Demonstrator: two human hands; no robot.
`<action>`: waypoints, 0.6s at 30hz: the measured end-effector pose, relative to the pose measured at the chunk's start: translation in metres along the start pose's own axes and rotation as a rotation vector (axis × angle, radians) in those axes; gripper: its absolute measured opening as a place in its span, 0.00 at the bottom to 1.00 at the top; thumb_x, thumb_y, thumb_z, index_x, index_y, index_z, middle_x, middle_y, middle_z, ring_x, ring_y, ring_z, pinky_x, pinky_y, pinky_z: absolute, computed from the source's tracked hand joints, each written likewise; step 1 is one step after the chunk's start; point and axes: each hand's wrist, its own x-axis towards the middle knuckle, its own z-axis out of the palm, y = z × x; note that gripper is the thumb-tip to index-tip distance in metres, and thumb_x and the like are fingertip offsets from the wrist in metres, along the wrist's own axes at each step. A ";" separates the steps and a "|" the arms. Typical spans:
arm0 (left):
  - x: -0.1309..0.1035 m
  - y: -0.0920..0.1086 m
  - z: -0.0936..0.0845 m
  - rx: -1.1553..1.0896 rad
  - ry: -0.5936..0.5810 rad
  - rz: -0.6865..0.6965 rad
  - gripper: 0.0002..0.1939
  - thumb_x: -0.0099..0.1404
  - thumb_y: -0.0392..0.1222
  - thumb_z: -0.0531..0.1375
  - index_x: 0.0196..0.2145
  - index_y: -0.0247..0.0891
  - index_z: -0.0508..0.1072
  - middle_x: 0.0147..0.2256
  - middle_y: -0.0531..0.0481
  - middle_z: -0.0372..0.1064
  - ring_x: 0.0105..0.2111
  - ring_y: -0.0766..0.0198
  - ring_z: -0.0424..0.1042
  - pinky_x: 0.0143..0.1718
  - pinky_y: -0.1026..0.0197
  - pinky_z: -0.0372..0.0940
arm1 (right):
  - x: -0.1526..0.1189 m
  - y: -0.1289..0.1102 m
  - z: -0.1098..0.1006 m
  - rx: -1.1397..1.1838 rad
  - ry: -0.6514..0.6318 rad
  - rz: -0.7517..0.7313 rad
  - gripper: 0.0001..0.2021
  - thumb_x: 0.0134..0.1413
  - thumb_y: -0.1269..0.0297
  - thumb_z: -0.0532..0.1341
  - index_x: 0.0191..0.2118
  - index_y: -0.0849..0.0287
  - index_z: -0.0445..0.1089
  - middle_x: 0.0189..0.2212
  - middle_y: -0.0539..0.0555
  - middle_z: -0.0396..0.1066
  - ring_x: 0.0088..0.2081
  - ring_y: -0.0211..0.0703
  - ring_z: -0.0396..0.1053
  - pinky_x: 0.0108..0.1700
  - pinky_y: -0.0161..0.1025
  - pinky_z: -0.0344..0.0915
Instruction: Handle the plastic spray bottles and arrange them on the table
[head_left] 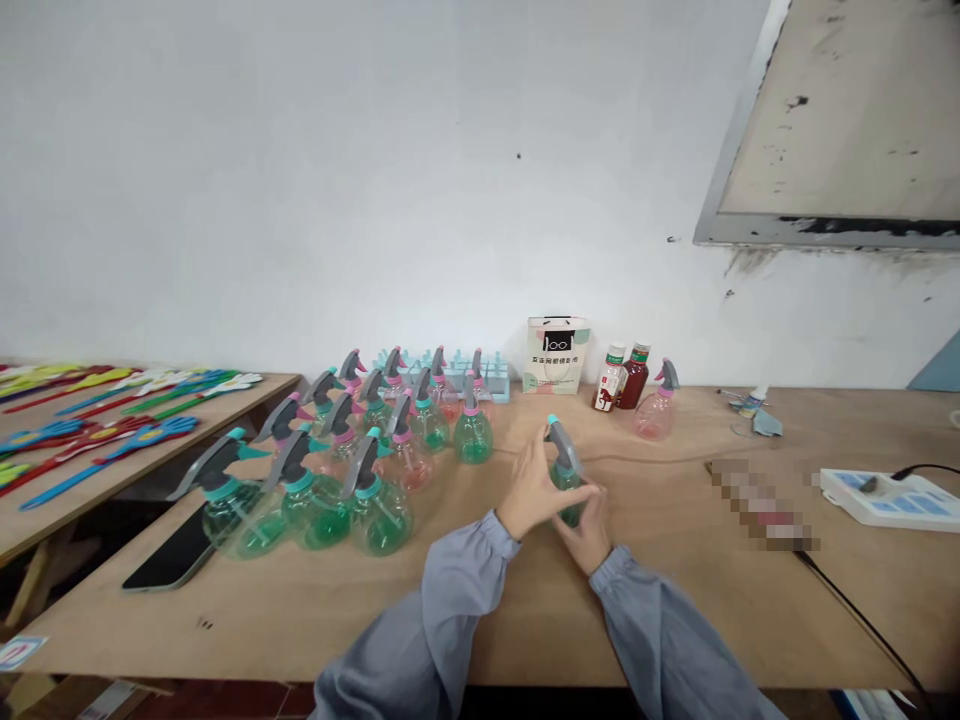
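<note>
Head view: gripping green see-thru plastic spray bottle w/ grey & teal trigger head (566,466) b/w both hands; clamped near neck by fingers of L hand (527,487), lower down by fingers of R hand (589,527). Left of fingers, on brown wooden tabletop (525,620): grouped green & pink clear-plastic spray bottles (382,518), flat blk phone (171,556). Beyond fingers: white printed paper bag (556,372). Right of fingers: white & blue power strip (892,498).
</note>
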 end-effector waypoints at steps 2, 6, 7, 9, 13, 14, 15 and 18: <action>-0.001 -0.001 0.002 -0.021 0.003 -0.029 0.49 0.48 0.54 0.72 0.63 0.42 0.56 0.60 0.34 0.61 0.63 0.38 0.59 0.64 0.41 0.53 | -0.008 -0.009 0.003 -0.024 -0.021 -0.079 0.35 0.58 0.41 0.58 0.62 0.61 0.53 0.48 0.66 0.65 0.49 0.61 0.66 0.47 0.61 0.68; 0.002 -0.015 -0.007 -0.134 0.054 -0.042 0.35 0.55 0.49 0.67 0.58 0.39 0.62 0.54 0.37 0.67 0.57 0.46 0.66 0.61 0.45 0.58 | -0.017 -0.024 0.002 -0.025 -0.101 -0.169 0.35 0.57 0.40 0.59 0.61 0.60 0.56 0.47 0.65 0.67 0.48 0.61 0.68 0.46 0.60 0.68; 0.002 -0.019 -0.011 -0.178 0.053 -0.058 0.32 0.56 0.48 0.65 0.57 0.38 0.64 0.54 0.37 0.68 0.54 0.49 0.68 0.59 0.46 0.60 | -0.018 -0.027 0.000 -0.010 -0.136 -0.173 0.34 0.57 0.40 0.59 0.60 0.59 0.57 0.46 0.64 0.67 0.47 0.60 0.68 0.46 0.60 0.69; 0.003 -0.025 -0.023 -0.251 0.025 -0.103 0.26 0.57 0.46 0.63 0.53 0.38 0.68 0.53 0.39 0.69 0.47 0.54 0.72 0.55 0.49 0.64 | -0.017 -0.030 -0.004 0.035 -0.206 -0.177 0.31 0.57 0.41 0.60 0.58 0.58 0.60 0.46 0.63 0.68 0.47 0.59 0.68 0.47 0.58 0.69; 0.001 -0.030 -0.055 -0.385 -0.109 -0.068 0.17 0.54 0.41 0.64 0.44 0.38 0.75 0.48 0.43 0.74 0.49 0.54 0.72 0.58 0.51 0.61 | 0.018 -0.006 -0.016 0.125 -0.162 -0.027 0.24 0.60 0.45 0.58 0.54 0.56 0.62 0.48 0.60 0.66 0.50 0.54 0.66 0.53 0.55 0.65; -0.001 -0.031 -0.062 -0.432 -0.144 -0.055 0.16 0.54 0.40 0.64 0.42 0.38 0.76 0.47 0.43 0.75 0.51 0.53 0.72 0.59 0.51 0.60 | 0.036 0.008 -0.020 0.133 -0.078 0.072 0.23 0.60 0.45 0.57 0.53 0.57 0.62 0.47 0.59 0.66 0.49 0.53 0.66 0.54 0.56 0.64; -0.002 -0.032 -0.069 -0.482 -0.173 -0.054 0.15 0.54 0.40 0.64 0.41 0.38 0.76 0.46 0.43 0.76 0.51 0.53 0.72 0.60 0.50 0.59 | 0.057 0.024 -0.025 0.113 0.014 0.180 0.25 0.59 0.43 0.56 0.52 0.58 0.62 0.45 0.60 0.66 0.49 0.54 0.65 0.55 0.57 0.63; -0.004 -0.035 -0.080 -0.610 -0.193 -0.088 0.13 0.55 0.40 0.64 0.40 0.38 0.77 0.44 0.44 0.77 0.50 0.52 0.74 0.59 0.49 0.61 | 0.129 0.082 -0.042 -0.074 0.197 0.462 0.36 0.48 0.39 0.61 0.52 0.66 0.63 0.49 0.68 0.65 0.53 0.61 0.62 0.58 0.58 0.58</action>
